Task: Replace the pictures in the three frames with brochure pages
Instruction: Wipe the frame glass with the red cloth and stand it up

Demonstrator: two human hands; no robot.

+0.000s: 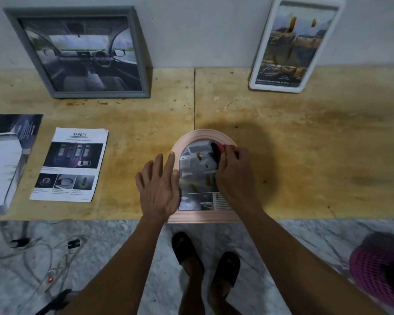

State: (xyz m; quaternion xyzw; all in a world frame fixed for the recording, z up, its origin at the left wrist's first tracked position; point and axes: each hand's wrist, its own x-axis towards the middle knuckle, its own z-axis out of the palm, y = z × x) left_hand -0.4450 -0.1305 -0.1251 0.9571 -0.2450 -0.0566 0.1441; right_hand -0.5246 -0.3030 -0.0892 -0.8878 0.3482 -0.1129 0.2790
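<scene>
A pink arched frame (203,134) lies flat at the table's front edge, with a brochure page of a car (197,176) showing inside it. My left hand (158,185) rests on the frame's left side with fingers straight. My right hand (234,171) is curled round a red and black tool (218,148) over the frame's right side. A grey frame (77,52) with a car interior picture leans on the wall at back left. A white frame (293,45) with a car brochure page leans at back right.
A loose "SAFETY" brochure page (69,164) lies on the wooden table (305,144) to the left, and a brochure booklet (7,160) lies at the far left edge. Cables (55,258) and a pink basket (380,271) are on the floor near my feet.
</scene>
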